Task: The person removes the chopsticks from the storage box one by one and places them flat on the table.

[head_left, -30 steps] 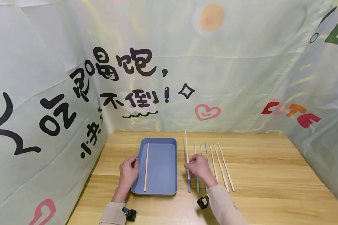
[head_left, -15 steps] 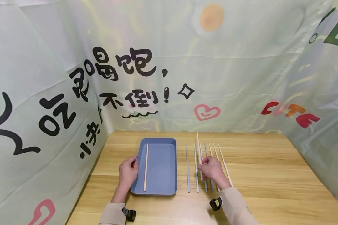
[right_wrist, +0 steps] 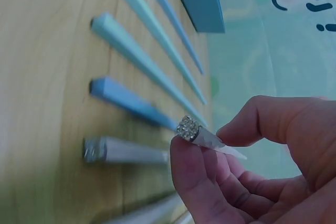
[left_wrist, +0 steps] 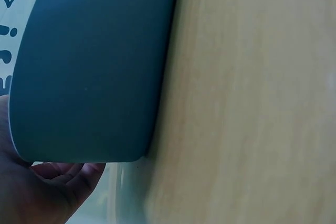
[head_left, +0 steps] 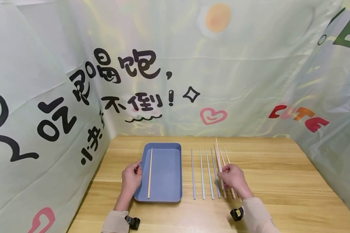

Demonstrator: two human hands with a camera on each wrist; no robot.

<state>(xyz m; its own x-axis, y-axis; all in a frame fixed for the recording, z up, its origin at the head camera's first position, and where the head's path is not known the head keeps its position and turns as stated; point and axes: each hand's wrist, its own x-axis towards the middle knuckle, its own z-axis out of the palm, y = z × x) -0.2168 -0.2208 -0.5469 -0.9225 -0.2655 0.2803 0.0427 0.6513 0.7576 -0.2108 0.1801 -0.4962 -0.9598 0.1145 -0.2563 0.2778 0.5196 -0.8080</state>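
My left hand (head_left: 131, 177) grips the left rim of a blue rectangular tray (head_left: 167, 176), its fingers curled at the edge in the left wrist view. Inside the tray, near its left side, lies a wooden-coloured chopstick (head_left: 150, 173). My right hand (head_left: 234, 177) pinches a pale pink chopstick (head_left: 217, 152) between thumb and fingers. The glittery end of that chopstick (right_wrist: 187, 128) shows in the right wrist view. It is raised above the row on the table, overlapping another pale chopstick (right_wrist: 136, 150) with a silvery end, which is partly hidden by my fingers.
Right of the tray lie a lilac-blue chopstick (head_left: 193, 174), two light green-blue ones (head_left: 202, 176) and a blue one (head_left: 214, 171), roughly parallel. More pale pink chopsticks (head_left: 227, 154) continue under my right hand. Printed cloth (head_left: 250, 81) stands behind the wooden table (head_left: 280, 181).
My right hand has moved to the right along the row with the pale pink chopstick, from beside the lilac-blue one to over the pale pink ones. My left hand stays at the tray's rim.
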